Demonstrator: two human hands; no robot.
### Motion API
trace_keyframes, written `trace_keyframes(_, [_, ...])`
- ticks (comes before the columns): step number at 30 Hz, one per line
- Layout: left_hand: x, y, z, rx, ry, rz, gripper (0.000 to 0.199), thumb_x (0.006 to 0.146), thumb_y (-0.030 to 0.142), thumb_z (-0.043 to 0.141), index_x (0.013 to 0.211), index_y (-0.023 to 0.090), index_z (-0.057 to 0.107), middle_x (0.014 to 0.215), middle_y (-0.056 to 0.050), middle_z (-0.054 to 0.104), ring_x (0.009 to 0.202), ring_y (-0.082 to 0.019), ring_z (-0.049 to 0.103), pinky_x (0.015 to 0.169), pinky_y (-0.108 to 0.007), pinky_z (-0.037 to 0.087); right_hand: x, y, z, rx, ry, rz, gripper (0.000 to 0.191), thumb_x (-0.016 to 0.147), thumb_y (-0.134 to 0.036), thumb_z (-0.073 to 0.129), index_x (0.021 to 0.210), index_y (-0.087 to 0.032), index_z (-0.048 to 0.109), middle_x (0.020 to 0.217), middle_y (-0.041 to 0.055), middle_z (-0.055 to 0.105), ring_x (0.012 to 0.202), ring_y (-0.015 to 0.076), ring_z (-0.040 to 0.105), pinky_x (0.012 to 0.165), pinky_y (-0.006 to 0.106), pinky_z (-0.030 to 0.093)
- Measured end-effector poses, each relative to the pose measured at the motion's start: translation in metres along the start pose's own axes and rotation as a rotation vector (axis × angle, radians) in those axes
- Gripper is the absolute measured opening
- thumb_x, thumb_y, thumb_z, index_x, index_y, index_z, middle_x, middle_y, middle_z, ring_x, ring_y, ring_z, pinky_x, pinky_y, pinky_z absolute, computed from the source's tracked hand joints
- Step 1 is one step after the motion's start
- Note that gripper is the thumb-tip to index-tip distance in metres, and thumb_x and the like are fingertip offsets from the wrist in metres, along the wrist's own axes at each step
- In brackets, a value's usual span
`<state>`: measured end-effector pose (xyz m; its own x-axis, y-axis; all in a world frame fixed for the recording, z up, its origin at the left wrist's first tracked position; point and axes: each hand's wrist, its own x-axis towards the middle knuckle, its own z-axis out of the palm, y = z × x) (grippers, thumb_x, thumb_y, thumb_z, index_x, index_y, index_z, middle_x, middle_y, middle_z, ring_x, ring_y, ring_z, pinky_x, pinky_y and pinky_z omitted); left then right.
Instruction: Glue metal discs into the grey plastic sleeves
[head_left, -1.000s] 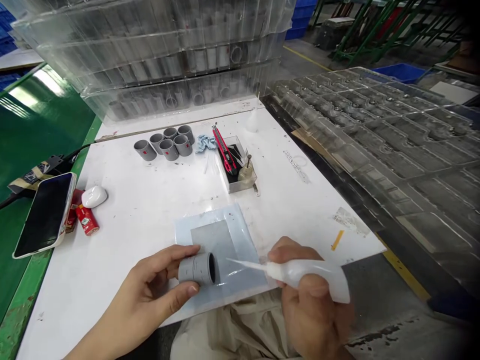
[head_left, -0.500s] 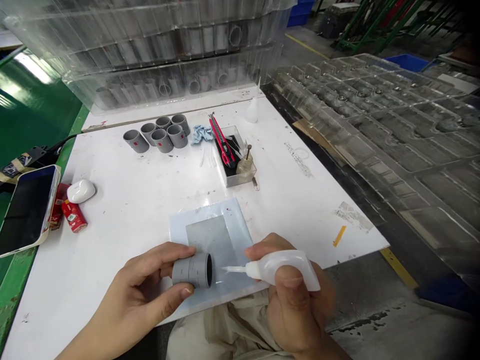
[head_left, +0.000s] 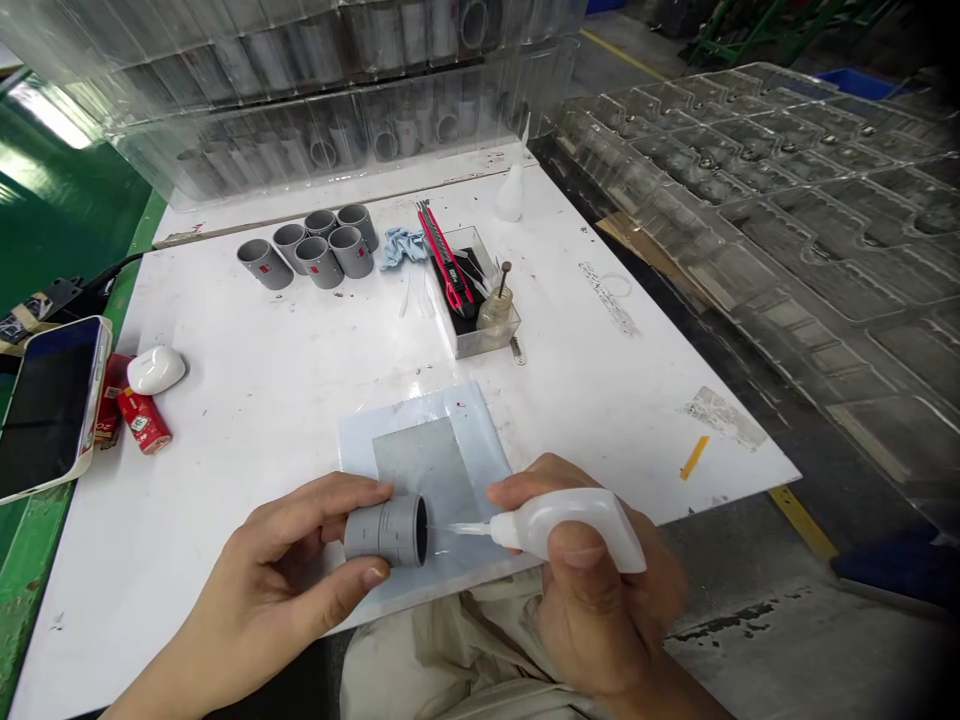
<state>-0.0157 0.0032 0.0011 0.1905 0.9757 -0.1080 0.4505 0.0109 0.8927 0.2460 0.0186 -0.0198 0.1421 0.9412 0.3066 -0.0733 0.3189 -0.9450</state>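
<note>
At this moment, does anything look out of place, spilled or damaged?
Only minor oddities: a stray yellow strip and a grayish, scuffed-looking patch mark the white tabletop near its right edge. No spill is evident; the held gray tube looks intact.

Short hollow grey plastic cylinder (head_left: 384, 530): mid-grey wall, fine dark lines and short dashes, dark bore.
Curved translucent plastic squeeze bottle (head_left: 566, 522): milky white, paler nozzle.
Six short grey plastic tubes (head_left: 319, 264): plain grey, small red marks on several.
Flat square pale-blue sheet (head_left: 484, 430): pale blue, grey rectangle (head_left: 424, 460) on it, tiny red fleck.
Long slim plastic cutter (head_left: 453, 272): red rim, black middle.
Crumpled light-blue wipe (head_left: 405, 246): one tone, creased.
Small red cylindrical packet (head_left: 145, 422): red, white-and-green print.
Rounded glossy plastic case (head_left: 156, 370): white.
Flat rectangular phone (head_left: 54, 400): black screen, off-white edge.
Thin flat strip (head_left: 694, 458): orange-yellow.
Flat smooth tabletop (head_left: 262, 400): white, dark specks and smudges.
</note>
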Motion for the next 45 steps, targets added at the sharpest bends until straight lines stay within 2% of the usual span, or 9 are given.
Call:
trace_keyframes(7, [0.001,0.002,0.001,0.006,0.012,-0.008,0.040,0.095,0.036,0.086,0.132,0.050,0.079,0.130,0.003,0.081,0.104,-0.019,0.075,0.077,-0.019,0.060,-0.001,0.001,0.000,0.009,-0.003,0.003,0.026,0.107,-0.038,0.061,0.108,-0.029,0.086,0.079,0.0045,0.074,0.071,0.0235,0.066,0.058,0.036,0.046])
trace_keyframes(14, [0.001,0.002,0.001,0.019,0.023,0.008,0.040,0.093,0.035,0.087,0.129,0.051,0.080,0.130,0.003,0.081,0.103,-0.019,0.075,0.078,-0.020,0.061,-0.002,-0.002,0.000,0.066,0.024,0.062,0.027,0.107,-0.039,0.061,0.107,-0.030,0.086,0.087,0.0038,0.075,0.068,0.0187,0.063,0.057,0.032,0.048])
trace_keyframes(27, [0.001,0.008,0.004,-0.004,0.070,-0.048,0.033,0.090,0.035,0.089,0.123,0.042,0.085,0.128,-0.001,0.082,0.104,-0.023,0.075,0.076,-0.023,0.061,-0.002,0.003,-0.001,0.031,-0.003,-0.027,0.023,0.103,-0.035,0.063,0.109,-0.028,0.085,0.076,0.0046,0.071,0.070,0.0235,0.065,0.056,0.035,0.046])
trace_keyframes(31, [0.002,0.006,0.002,0.006,0.014,-0.005,0.039,0.093,0.031,0.087,0.129,0.045,0.081,0.130,0.000,0.082,0.103,-0.022,0.076,0.077,-0.023,0.061,-0.005,0.001,-0.001,0.051,0.000,0.022,0.025,0.105,-0.033,0.060,0.109,-0.030,0.085,0.075,0.0055,0.069,0.071,0.0248,0.064,0.059,0.038,0.045])
trace_keyframes(35, [0.002,0.003,0.001,0.017,0.006,0.014,0.041,0.095,0.031,0.085,0.132,0.047,0.079,0.128,0.000,0.081,0.104,-0.021,0.075,0.079,-0.022,0.061,-0.003,-0.004,-0.001,0.061,-0.001,0.073,0.025,0.105,-0.039,0.063,0.103,-0.030,0.086,0.071,0.0053,0.066,0.065,0.0244,0.061,0.056,0.038,0.042])
trace_keyframes(39, [0.001,0.002,0.001,0.029,0.009,0.019,0.041,0.094,0.031,0.086,0.132,0.046,0.080,0.129,0.000,0.080,0.106,-0.021,0.075,0.080,-0.021,0.061,0.007,-0.013,0.000,0.112,0.009,0.118,0.024,0.102,-0.045,0.070,0.096,-0.030,0.087,0.066,0.0021,0.064,0.055,0.0196,0.055,0.052,0.035,0.040])
trace_keyframes(41, [0.000,0.003,0.002,0.006,0.001,0.004,0.042,0.094,0.031,0.087,0.132,0.047,0.079,0.130,0.000,0.080,0.106,-0.020,0.076,0.081,-0.020,0.061,0.012,-0.016,0.001,0.128,0.021,0.138,0.030,0.100,-0.050,0.071,0.089,-0.028,0.088,0.063,0.0025,0.065,0.051,0.0182,0.055,0.048,0.034,0.041])
trace_keyframes(45, [-0.001,0.004,0.003,-0.128,-0.008,-0.038,0.056,0.094,0.026,0.088,0.143,0.048,0.072,0.128,-0.001,0.079,0.111,-0.020,0.076,0.088,-0.020,0.062,0.018,-0.019,0.001,0.130,0.124,0.175,0.043,0.103,-0.057,0.065,0.081,-0.027,0.087,0.069,0.0045,0.075,0.048,0.0171,0.060,0.041,0.032,0.044])
